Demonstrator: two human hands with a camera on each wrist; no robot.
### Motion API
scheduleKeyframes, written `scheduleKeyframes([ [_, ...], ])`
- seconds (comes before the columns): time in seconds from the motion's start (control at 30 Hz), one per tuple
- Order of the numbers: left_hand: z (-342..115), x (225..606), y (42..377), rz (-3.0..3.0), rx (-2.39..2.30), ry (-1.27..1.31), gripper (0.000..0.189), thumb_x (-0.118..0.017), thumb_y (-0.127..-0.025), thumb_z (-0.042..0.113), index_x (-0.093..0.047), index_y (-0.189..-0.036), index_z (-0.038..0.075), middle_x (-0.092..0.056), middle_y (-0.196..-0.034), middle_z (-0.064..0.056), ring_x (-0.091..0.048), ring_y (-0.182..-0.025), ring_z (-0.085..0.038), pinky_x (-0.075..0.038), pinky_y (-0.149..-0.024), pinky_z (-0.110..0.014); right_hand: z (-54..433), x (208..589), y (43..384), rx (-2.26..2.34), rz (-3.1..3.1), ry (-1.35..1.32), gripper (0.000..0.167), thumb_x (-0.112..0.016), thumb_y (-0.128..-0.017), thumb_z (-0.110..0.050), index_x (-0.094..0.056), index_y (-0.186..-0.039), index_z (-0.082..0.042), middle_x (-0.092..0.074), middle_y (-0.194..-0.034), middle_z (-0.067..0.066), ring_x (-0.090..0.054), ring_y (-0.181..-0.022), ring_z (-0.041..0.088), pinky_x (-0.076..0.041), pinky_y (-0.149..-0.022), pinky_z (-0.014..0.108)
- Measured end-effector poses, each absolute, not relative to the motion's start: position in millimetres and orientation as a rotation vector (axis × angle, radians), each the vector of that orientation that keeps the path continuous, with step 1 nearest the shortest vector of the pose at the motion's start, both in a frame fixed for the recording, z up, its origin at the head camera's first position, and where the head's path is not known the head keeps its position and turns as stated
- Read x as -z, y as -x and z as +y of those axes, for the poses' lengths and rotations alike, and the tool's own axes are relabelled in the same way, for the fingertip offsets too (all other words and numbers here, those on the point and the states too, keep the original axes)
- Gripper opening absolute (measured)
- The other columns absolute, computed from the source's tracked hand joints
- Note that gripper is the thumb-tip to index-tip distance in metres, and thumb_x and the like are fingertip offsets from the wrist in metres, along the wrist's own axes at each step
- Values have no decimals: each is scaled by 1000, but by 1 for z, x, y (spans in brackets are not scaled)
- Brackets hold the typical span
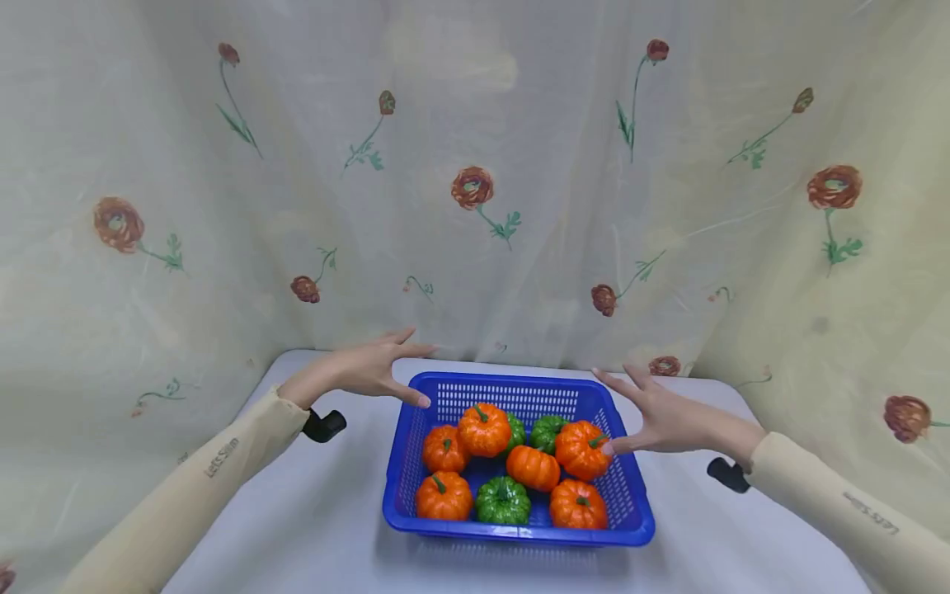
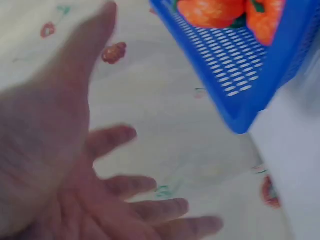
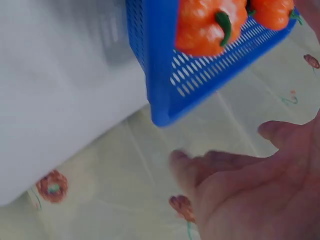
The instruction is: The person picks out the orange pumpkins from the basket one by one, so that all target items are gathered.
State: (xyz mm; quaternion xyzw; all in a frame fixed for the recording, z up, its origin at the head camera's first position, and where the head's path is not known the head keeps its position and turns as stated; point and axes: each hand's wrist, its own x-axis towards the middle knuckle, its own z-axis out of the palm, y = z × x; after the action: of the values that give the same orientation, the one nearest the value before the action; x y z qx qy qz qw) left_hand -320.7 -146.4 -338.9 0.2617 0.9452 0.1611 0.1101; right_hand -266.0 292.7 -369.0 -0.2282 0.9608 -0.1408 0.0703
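Note:
A blue plastic basket point(image 1: 519, 533) with slotted walls holds several small pumpkins. Most are orange, like the upper one point(image 1: 484, 431) with a green stem; others are green, such as the front one point(image 1: 503, 501). My left hand point(image 1: 369, 369) hovers by the basket's left back corner, fingers spread and palm facing inward, holding nothing. On the opposite side, my right hand point(image 1: 663, 418) is also spread and holds nothing; its thumb overlaps the right rim beside an orange pumpkin point(image 1: 582, 450) in the head view. Both wrist views show straight or loosely bent fingers apart from the basket.
The basket stands on a white table point(image 1: 319, 503) with rounded back corners. Behind and beside the table hangs a pale curtain point(image 1: 549, 272) printed with red-brown flowers. Dark wrist-camera mounts point(image 1: 324, 426) show under both wrists.

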Motion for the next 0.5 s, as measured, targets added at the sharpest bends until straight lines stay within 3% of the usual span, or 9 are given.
scheduleKeyframes([
  [0.27, -173, 395, 324, 2740, -800, -501, 85, -71, -81, 53, -42, -144, 5, -46, -144, -23, -53, -124, -42, -53, -93, -54, 289, 403, 270, 464, 2821, 690, 106, -82, -69, -51, -32, -147, 0, -35, -147, 30, -39, -132, 51, -39, -101, 66],
  [0.5, -171, 435, 321, 2521, -1174, -211, 70, -76, -82, 37, -50, -134, -3, -62, -119, -21, -67, -97, -29, -61, -74, -42, 284, 420, 276, 512, 2799, 722, 97, -85, -70, -41, -38, -143, 2, -42, -144, 27, -40, -132, 48, -37, -103, 66],
])
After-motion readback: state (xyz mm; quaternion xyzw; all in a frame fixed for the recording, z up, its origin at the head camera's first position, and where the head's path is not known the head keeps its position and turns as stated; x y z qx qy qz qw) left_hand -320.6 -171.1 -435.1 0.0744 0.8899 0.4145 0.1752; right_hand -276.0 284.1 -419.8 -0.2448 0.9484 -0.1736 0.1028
